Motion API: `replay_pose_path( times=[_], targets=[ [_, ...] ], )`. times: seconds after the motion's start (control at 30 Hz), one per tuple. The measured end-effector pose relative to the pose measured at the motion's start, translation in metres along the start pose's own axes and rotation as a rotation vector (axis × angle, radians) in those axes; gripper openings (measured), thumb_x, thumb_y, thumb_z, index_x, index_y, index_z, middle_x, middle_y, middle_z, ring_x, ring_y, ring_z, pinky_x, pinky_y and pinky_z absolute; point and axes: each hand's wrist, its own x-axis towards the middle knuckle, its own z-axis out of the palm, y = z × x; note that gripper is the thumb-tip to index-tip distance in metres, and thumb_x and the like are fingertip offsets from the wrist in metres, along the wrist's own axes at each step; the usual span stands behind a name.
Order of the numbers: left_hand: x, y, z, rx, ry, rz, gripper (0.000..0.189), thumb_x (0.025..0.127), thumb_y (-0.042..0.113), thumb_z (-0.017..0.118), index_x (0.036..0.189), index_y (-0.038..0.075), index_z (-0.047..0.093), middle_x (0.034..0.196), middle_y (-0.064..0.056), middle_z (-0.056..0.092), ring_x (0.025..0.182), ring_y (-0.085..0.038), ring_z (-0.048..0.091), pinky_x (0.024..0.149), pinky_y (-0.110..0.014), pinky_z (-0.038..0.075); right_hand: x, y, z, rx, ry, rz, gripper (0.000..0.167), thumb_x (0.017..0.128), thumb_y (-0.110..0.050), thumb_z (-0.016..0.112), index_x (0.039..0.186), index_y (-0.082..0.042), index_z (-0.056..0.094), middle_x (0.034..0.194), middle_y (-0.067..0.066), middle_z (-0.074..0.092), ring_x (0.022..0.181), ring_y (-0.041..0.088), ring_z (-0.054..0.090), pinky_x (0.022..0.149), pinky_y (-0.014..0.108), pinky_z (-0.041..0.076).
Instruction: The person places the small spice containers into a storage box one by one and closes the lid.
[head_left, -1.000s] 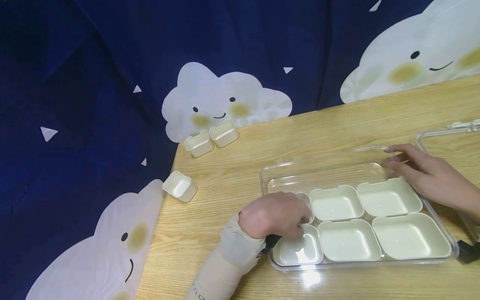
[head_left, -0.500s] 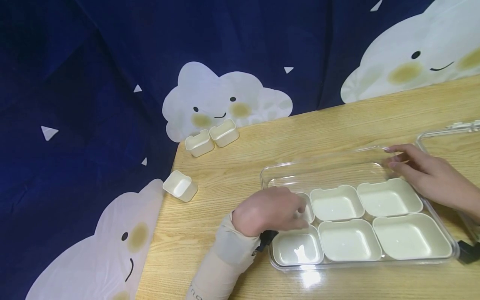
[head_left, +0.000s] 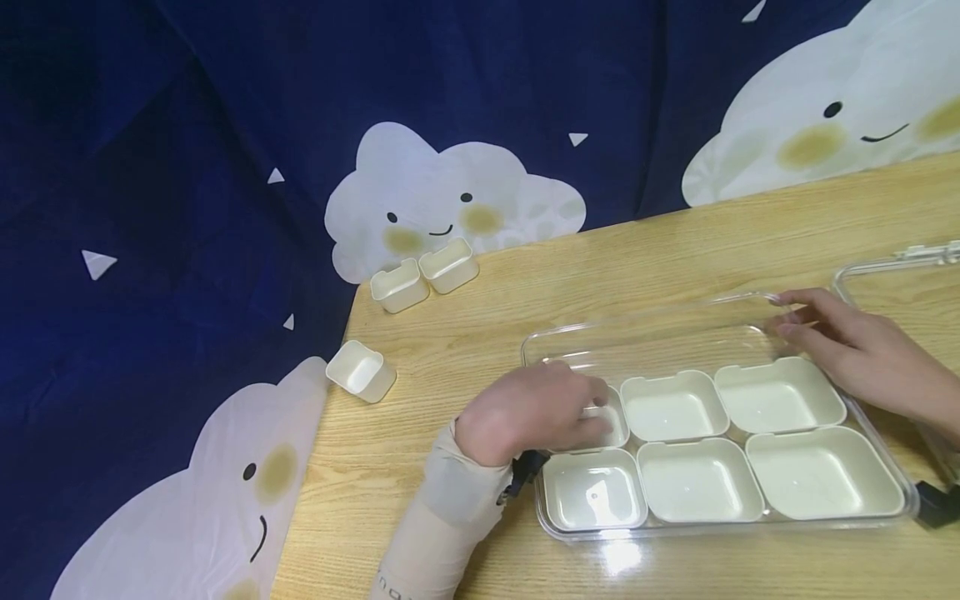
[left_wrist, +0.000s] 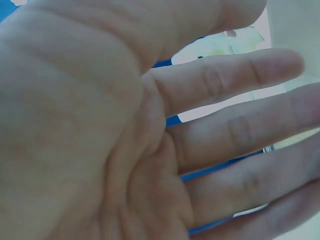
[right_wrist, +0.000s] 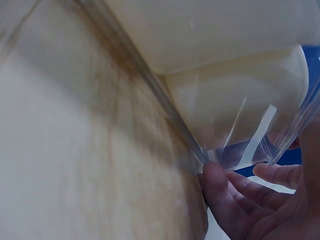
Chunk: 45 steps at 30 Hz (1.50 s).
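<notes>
A clear plastic storage box (head_left: 637, 332) lies on the table with several cream bins in two rows. My left hand (head_left: 536, 412) is over its left end, fingertips at the back-left bin (head_left: 617, 417), which it partly hides; whether they touch it I cannot tell. In the left wrist view the fingers (left_wrist: 240, 130) are extended and apart, with nothing held. Just in front of that hand is the front-left bin (head_left: 595, 492). My right hand (head_left: 847, 346) grips the box's far right corner, and the right wrist view shows its thumb (right_wrist: 217, 187) against the clear wall.
Two small cream cups, a left one (head_left: 399, 286) and a right one (head_left: 448, 265), stand side by side at the table's far left corner. Another cup (head_left: 361, 372) sits near the left edge. Part of a clear lid-like piece (head_left: 892, 265) lies at the right. A blue cloud-print curtain (head_left: 525, 75) hangs behind.
My left hand has shifted back and slightly left, from the front-left bin toward the back-left one, and its fingers have loosened. The right hand and the box have stayed put.
</notes>
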Motion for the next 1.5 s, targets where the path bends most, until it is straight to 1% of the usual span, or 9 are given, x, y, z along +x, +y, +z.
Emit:
replay_pose_path(
  times=[0.1,0.3,0.43,0.53,0.77,1.0,1.27,1.43,1.5],
  targets=[
    [-0.001,-0.001,-0.002,0.007,-0.001,-0.019,0.019,0.103,0.035,0.056,0.113,0.024,0.070,0.076,0.006,0.057,0.071,-0.009,0.055,0.065,-0.024,0.046,0.000,0.000,0.000,0.000,0.001,-0.003,0.052,0.110,-0.040,0.041,0.154,-0.012,0.039,0.136,0.036,0.056,0.120,0.059,0.056,0.089,0.071,0.042],
    [-0.002,-0.006,-0.003,0.019,0.056,0.009,0.020,0.105,0.036,0.055,0.093,0.021,0.061,0.070,0.007,0.049,0.066,-0.008,0.050,0.060,-0.022,0.040,0.001,-0.002,0.000,-0.004,0.000,-0.001,0.052,0.110,-0.040,0.041,0.154,-0.011,0.039,0.136,0.036,0.056,0.119,0.059,0.057,0.088,0.071,0.042],
    [-0.004,-0.007,-0.005,0.018,0.111,0.045,0.021,0.105,0.034,0.053,0.091,0.021,0.061,0.067,0.008,0.045,0.062,-0.006,0.045,0.056,-0.019,0.035,0.001,-0.001,0.000,0.000,0.009,-0.005,0.052,0.110,-0.039,0.042,0.154,-0.011,0.039,0.135,0.036,0.056,0.119,0.059,0.056,0.088,0.071,0.042],
    [-0.005,-0.008,-0.007,0.022,0.145,0.055,0.021,0.106,0.035,0.053,0.094,0.021,0.063,0.068,0.008,0.047,0.063,-0.006,0.046,0.057,-0.019,0.035,0.002,-0.001,0.001,0.004,0.016,-0.007,0.052,0.110,-0.039,0.042,0.154,-0.012,0.039,0.135,0.036,0.057,0.119,0.058,0.056,0.088,0.070,0.042],
    [-0.010,-0.012,-0.011,0.070,0.231,0.067,0.018,0.106,0.033,0.057,0.107,0.018,0.067,0.083,0.009,0.062,0.071,-0.007,0.053,0.066,-0.021,0.045,0.002,0.000,0.001,0.004,0.017,-0.008,0.051,0.110,-0.039,0.042,0.154,-0.012,0.040,0.135,0.035,0.056,0.119,0.058,0.057,0.088,0.070,0.043],
    [-0.015,-0.019,-0.012,0.063,0.287,0.024,0.020,0.107,0.034,0.056,0.096,0.018,0.062,0.076,0.007,0.056,0.067,-0.009,0.051,0.062,-0.024,0.043,0.002,-0.001,0.001,0.001,0.011,-0.001,0.052,0.110,-0.040,0.041,0.154,-0.012,0.040,0.135,0.035,0.057,0.119,0.058,0.057,0.087,0.070,0.043],
    [-0.028,-0.026,-0.016,0.028,0.337,-0.067,0.029,0.104,0.037,0.061,0.123,0.017,0.070,0.097,0.005,0.076,0.073,-0.009,0.064,0.073,-0.029,0.055,0.001,-0.001,0.001,0.001,0.007,0.001,0.052,0.110,-0.041,0.041,0.154,-0.012,0.039,0.136,0.036,0.056,0.120,0.060,0.056,0.089,0.070,0.041],
    [-0.034,-0.032,-0.017,0.011,0.347,-0.133,0.027,0.104,0.037,0.061,0.121,0.018,0.070,0.090,0.005,0.074,0.078,-0.010,0.067,0.072,-0.032,0.056,0.000,-0.001,0.001,0.004,0.006,0.000,0.053,0.110,-0.040,0.042,0.155,-0.012,0.038,0.137,0.036,0.055,0.121,0.059,0.056,0.089,0.071,0.041],
    [-0.036,-0.035,-0.018,0.011,0.350,-0.162,0.027,0.103,0.037,0.062,0.120,0.018,0.070,0.094,0.004,0.075,0.083,-0.011,0.069,0.074,-0.034,0.057,0.000,0.000,0.001,0.005,0.009,-0.004,0.053,0.110,-0.039,0.042,0.154,-0.011,0.039,0.136,0.036,0.056,0.120,0.058,0.056,0.089,0.070,0.042]
  ],
)
